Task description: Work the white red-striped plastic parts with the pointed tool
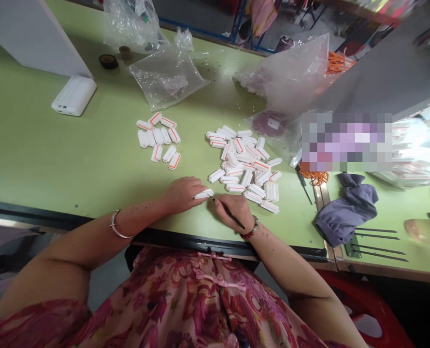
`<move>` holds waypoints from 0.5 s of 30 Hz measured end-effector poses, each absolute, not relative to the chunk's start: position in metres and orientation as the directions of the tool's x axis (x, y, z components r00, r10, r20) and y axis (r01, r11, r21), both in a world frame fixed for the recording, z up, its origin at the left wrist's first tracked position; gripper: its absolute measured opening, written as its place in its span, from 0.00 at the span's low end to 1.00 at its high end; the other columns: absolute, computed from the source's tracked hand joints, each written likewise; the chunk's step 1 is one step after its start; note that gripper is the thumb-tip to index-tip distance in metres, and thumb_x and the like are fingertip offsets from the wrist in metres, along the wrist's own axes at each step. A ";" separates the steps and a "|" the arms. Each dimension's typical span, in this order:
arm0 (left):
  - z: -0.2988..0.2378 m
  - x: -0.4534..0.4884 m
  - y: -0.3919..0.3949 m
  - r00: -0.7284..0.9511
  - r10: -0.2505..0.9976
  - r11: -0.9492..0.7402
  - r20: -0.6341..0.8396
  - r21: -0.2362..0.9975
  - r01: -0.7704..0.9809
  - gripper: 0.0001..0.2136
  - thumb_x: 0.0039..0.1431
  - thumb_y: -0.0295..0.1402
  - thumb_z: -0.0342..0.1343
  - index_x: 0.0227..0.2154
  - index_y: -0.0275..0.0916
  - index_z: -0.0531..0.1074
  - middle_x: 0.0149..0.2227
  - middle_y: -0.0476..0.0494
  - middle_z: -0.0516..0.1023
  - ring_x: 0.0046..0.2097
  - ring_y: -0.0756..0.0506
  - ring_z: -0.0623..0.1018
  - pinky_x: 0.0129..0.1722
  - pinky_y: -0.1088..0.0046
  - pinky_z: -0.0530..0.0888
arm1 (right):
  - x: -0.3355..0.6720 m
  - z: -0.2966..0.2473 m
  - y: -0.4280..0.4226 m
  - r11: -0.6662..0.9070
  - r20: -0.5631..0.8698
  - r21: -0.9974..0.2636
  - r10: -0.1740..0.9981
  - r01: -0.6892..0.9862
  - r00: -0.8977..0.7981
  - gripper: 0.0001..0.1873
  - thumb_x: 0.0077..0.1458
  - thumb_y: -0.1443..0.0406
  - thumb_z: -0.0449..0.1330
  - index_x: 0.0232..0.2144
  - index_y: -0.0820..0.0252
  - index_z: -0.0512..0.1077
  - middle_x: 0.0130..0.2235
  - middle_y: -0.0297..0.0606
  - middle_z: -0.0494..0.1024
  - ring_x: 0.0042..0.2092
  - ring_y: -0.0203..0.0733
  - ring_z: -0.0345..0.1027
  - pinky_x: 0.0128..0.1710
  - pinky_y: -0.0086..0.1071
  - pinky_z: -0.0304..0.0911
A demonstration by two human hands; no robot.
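Note:
Near the table's front edge, my left hand (186,194) is closed on a small white plastic piece (204,194). My right hand (236,210) grips a thin black pair of tweezers (233,214), its tip at the right end of that piece; I cannot tell whether it touches. Just beyond my hands lies a loose pile of similar white pieces (246,157), several with an orange stripe. Further left is a smaller group of the same pieces (158,137), some striped, some plain side up.
A white power bank (74,95) and black tape roll (108,61) sit at the back left. Clear plastic bags (169,77) lie behind the pieces. To the right are orange parts (313,175), a grey-purple cloth sleeve (347,210) and thin dark rods (379,251).

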State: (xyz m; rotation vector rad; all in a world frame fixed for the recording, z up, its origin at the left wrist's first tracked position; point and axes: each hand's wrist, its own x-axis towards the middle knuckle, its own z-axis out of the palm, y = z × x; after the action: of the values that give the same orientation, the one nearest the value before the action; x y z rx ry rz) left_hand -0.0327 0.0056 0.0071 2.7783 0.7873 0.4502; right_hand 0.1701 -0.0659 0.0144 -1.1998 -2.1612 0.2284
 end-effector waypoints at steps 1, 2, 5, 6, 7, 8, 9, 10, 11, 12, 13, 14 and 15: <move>0.007 -0.033 0.006 0.811 0.534 -0.836 0.238 0.292 0.465 0.14 0.66 0.40 0.47 0.37 0.38 0.75 0.30 0.45 0.74 0.35 0.47 0.72 0.35 0.71 0.65 | 0.172 0.015 -0.066 0.558 0.457 -0.440 0.813 0.704 -0.360 0.13 0.63 0.66 0.50 0.26 0.59 0.67 0.19 0.31 0.67 0.22 0.33 0.59 0.25 0.28 0.53; 0.007 -0.034 0.006 0.811 0.532 -0.838 0.244 0.294 0.461 0.14 0.67 0.40 0.47 0.38 0.38 0.75 0.30 0.45 0.74 0.35 0.47 0.72 0.35 0.71 0.65 | 0.174 0.015 -0.065 0.552 0.460 -0.439 0.816 0.709 -0.351 0.13 0.62 0.66 0.50 0.26 0.59 0.68 0.19 0.31 0.67 0.21 0.33 0.59 0.25 0.28 0.53; 0.006 -0.034 0.006 0.810 0.533 -0.838 0.247 0.288 0.463 0.14 0.66 0.39 0.47 0.38 0.38 0.75 0.30 0.45 0.74 0.34 0.47 0.71 0.34 0.71 0.65 | 0.177 0.016 -0.065 0.547 0.452 -0.431 0.819 0.717 -0.353 0.14 0.62 0.66 0.50 0.25 0.58 0.67 0.18 0.30 0.66 0.21 0.33 0.58 0.24 0.29 0.52; 0.006 -0.034 0.006 0.811 0.532 -0.839 0.244 0.283 0.465 0.14 0.66 0.39 0.47 0.38 0.38 0.75 0.30 0.45 0.74 0.34 0.47 0.71 0.34 0.71 0.65 | 0.177 0.016 -0.065 0.548 0.450 -0.426 0.819 0.720 -0.357 0.14 0.62 0.66 0.50 0.24 0.58 0.66 0.18 0.30 0.65 0.21 0.33 0.58 0.25 0.29 0.51; 0.006 -0.034 0.006 0.813 0.531 -0.839 0.240 0.278 0.467 0.13 0.66 0.39 0.47 0.38 0.38 0.75 0.30 0.45 0.73 0.34 0.47 0.71 0.34 0.71 0.65 | 0.177 0.016 -0.065 0.551 0.447 -0.420 0.817 0.721 -0.364 0.14 0.62 0.66 0.50 0.23 0.58 0.66 0.18 0.30 0.65 0.21 0.33 0.57 0.25 0.29 0.51; 0.006 -0.034 0.006 0.815 0.530 -0.841 0.235 0.273 0.468 0.13 0.66 0.39 0.47 0.38 0.38 0.75 0.30 0.45 0.73 0.34 0.47 0.71 0.34 0.71 0.65 | 0.176 0.016 -0.065 0.554 0.444 -0.412 0.815 0.723 -0.371 0.15 0.61 0.66 0.50 0.22 0.58 0.65 0.18 0.30 0.65 0.21 0.33 0.57 0.25 0.29 0.51; 0.006 -0.034 0.006 0.817 0.528 -0.842 0.232 0.270 0.468 0.13 0.66 0.38 0.48 0.38 0.38 0.74 0.30 0.45 0.73 0.34 0.47 0.71 0.35 0.70 0.65 | 0.176 0.016 -0.065 0.557 0.442 -0.407 0.814 0.724 -0.378 0.15 0.61 0.66 0.50 0.22 0.58 0.65 0.18 0.30 0.65 0.21 0.33 0.57 0.25 0.29 0.51; 0.006 -0.034 0.006 0.818 0.526 -0.843 0.232 0.268 0.466 0.12 0.66 0.38 0.48 0.38 0.38 0.74 0.30 0.45 0.73 0.35 0.47 0.71 0.35 0.70 0.65 | 0.176 0.017 -0.065 0.559 0.438 -0.402 0.813 0.725 -0.384 0.15 0.61 0.66 0.50 0.22 0.58 0.64 0.18 0.30 0.65 0.21 0.33 0.57 0.26 0.29 0.51; 0.006 -0.034 0.006 0.820 0.523 -0.845 0.233 0.265 0.464 0.12 0.66 0.38 0.48 0.39 0.38 0.74 0.30 0.45 0.73 0.35 0.47 0.71 0.35 0.70 0.65 | 0.175 0.017 -0.065 0.559 0.431 -0.399 0.814 0.727 -0.389 0.15 0.61 0.66 0.50 0.21 0.58 0.64 0.18 0.30 0.65 0.21 0.33 0.57 0.26 0.29 0.51; 0.006 -0.034 0.006 0.822 0.518 -0.849 0.238 0.262 0.460 0.11 0.65 0.37 0.49 0.39 0.38 0.74 0.31 0.45 0.73 0.35 0.46 0.71 0.36 0.70 0.65 | 0.175 0.017 -0.065 0.557 0.424 -0.398 0.816 0.729 -0.393 0.16 0.61 0.66 0.50 0.21 0.58 0.63 0.18 0.30 0.65 0.21 0.32 0.56 0.26 0.29 0.51; 0.006 -0.034 0.006 0.824 0.512 -0.853 0.244 0.256 0.454 0.11 0.65 0.37 0.49 0.39 0.37 0.74 0.31 0.45 0.73 0.35 0.46 0.71 0.36 0.70 0.65 | 0.174 0.017 -0.065 0.553 0.417 -0.397 0.820 0.733 -0.393 0.16 0.61 0.67 0.50 0.21 0.58 0.63 0.18 0.30 0.65 0.21 0.32 0.56 0.26 0.29 0.50; 0.005 -0.034 0.006 0.826 0.505 -0.858 0.250 0.247 0.449 0.11 0.65 0.37 0.49 0.39 0.37 0.74 0.31 0.45 0.73 0.35 0.46 0.71 0.36 0.70 0.65 | 0.173 0.018 -0.065 0.547 0.410 -0.396 0.824 0.737 -0.391 0.16 0.61 0.67 0.50 0.21 0.58 0.63 0.18 0.30 0.65 0.21 0.32 0.56 0.26 0.29 0.50; 0.005 -0.034 0.006 0.829 0.497 -0.864 0.257 0.236 0.445 0.11 0.65 0.37 0.49 0.39 0.37 0.74 0.31 0.45 0.73 0.35 0.46 0.71 0.36 0.70 0.65 | 0.172 0.018 -0.065 0.542 0.406 -0.395 0.828 0.742 -0.388 0.16 0.61 0.67 0.50 0.20 0.58 0.62 0.18 0.30 0.65 0.21 0.32 0.56 0.26 0.29 0.50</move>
State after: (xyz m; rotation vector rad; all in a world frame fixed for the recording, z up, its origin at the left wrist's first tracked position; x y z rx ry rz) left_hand -0.0343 0.0057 0.0051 2.8438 0.7383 0.4666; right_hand 0.1720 -0.0655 0.0178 -1.2634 -2.2170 0.1993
